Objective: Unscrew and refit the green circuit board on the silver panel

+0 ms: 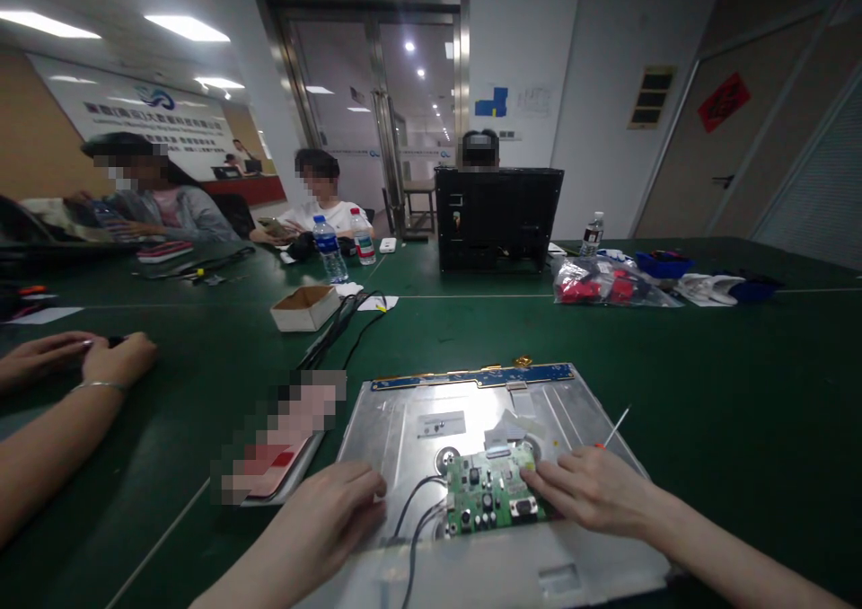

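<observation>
A silver metal monitor back panel (417, 411) lies flat on the green table in front of me. A small green circuit board (486, 492) sits on its lower middle, with black wires (414, 524) running off its left side. My right hand (593, 488) rests on the panel with its fingertips on the board's right edge. My left hand (327, 515) lies palm down on the panel's left part, beside the wires. A thin screwdriver (616, 428) with an orange handle pokes out from behind my right hand. A blue strip board (481, 376) runs along the panel's far edge.
A blurred flat object (283, 452) lies left of the panel. A co-worker's hands (74, 357) rest at the left. Farther back are a cardboard box (306, 307), black cables (340, 326), water bottles (329, 248), a black computer case (496, 218) and bagged red parts (602, 284).
</observation>
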Tool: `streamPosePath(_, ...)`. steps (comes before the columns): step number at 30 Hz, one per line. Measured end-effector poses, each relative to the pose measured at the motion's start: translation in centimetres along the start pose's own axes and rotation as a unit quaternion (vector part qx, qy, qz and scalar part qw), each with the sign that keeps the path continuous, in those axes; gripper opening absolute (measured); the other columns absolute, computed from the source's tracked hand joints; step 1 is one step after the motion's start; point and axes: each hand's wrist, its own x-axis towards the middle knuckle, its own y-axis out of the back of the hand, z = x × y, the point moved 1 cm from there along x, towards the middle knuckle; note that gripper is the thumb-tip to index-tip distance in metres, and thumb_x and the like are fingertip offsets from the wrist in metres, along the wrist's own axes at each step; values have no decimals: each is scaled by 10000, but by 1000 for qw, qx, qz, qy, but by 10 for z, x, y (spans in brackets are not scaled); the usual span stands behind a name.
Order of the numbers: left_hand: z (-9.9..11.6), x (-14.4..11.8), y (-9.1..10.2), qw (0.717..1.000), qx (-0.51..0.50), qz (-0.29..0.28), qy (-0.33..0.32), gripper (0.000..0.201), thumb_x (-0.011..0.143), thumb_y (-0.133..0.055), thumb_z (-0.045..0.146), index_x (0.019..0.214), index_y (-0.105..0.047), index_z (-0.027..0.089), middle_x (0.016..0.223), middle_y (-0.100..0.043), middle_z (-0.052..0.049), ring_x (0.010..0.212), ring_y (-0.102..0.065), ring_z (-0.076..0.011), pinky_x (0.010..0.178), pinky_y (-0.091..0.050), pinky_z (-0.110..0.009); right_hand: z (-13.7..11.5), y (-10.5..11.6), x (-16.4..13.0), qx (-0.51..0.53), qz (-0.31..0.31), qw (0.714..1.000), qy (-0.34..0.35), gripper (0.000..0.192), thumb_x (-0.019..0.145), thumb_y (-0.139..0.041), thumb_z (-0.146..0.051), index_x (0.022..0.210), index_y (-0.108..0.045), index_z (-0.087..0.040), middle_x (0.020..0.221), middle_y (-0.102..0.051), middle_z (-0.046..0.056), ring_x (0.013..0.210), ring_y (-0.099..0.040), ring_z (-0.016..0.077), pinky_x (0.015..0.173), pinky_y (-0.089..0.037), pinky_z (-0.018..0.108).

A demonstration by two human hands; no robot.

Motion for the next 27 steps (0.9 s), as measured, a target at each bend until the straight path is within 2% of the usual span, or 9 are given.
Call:
streamPosePath(5, 13, 3, 1, 999, -37, 9, -14, 183, 905, -426, 239, 884, -604, 206, 846, -615, -44, 765, -576, -188, 646, -436, -273, 4, -2, 1, 70, 33, 996, -55, 283, 911, -433, -201, 1155, -558, -132, 850, -693, 68, 604, -597, 128, 472, -412, 246)
streamPosePath(10, 25, 13, 0, 994, -98, 25, -39, 247, 937, -395, 248, 1115, -565, 238, 1025, -617, -68, 896, -586, -203, 779, -478, -311, 14, 3, 15, 156, 54, 976, -144, 256, 828, -464, -103, 1013, -634, -154, 767, -697, 51, 617, -619, 141, 498, -402, 238)
streamPosePath(15, 17, 20, -12, 989, -133, 59, -16, 254, 917, -389, 252, 1082, -579, 221, 992, -652, -79, 888, -606, -215, 771, -503, -314, 27, 6, 31, 259, 96, 931, -237, 202, 891, -479, -174, 904, -681, -172, 770, -713, 41, 642, -635, 129, 576, -446, 240)
streamPosePath(17, 10, 22, -17, 987, -130, 91, 16, 266, 897, -420, 255, 1113, -571, 218, 1040, -655, -88, 945, -601, -223, 839, -494, -337, 32, 8, 35, 281, 97, 919, -259, 207, 900, -490, -218, 874, -691, -176, 785, -718, 44, 664, -642, 137, 604, -466, 253)
streamPosePath(19, 5, 23, -20, 986, -135, 88, 32, 296, 888, -430, 247, 1156, -552, 222, 1090, -648, -85, 978, -599, -226, 868, -492, -357, 36, 10, 37, 285, 91, 915, -269, 229, 908, -483, -243, 860, -698, -182, 781, -719, 45, 671, -644, 145, 619, -478, 268)
streamPosePath(23, 8, 28, -19, 982, -177, 70, 16, 299, 890, -439, 255, 1162, -554, 207, 1043, -657, -83, 882, -628, -196, 761, -520, -295, 37, 17, 37, 268, 96, 926, -246, 251, 921, -467, -250, 863, -703, -192, 756, -719, 36, 647, -644, 139, 604, -475, 259)
streamPosePath(27, 16, 34, -17, 981, -188, 40, -6, 324, 856, -502, 240, 1172, -557, 192, 1004, -655, -78, 871, -627, -197, 763, -507, -296, 29, 19, 30, 241, 96, 943, -210, 235, 914, -456, -179, 987, -679, -183, 805, -726, 43, 684, -656, 135, 602, -472, 240)
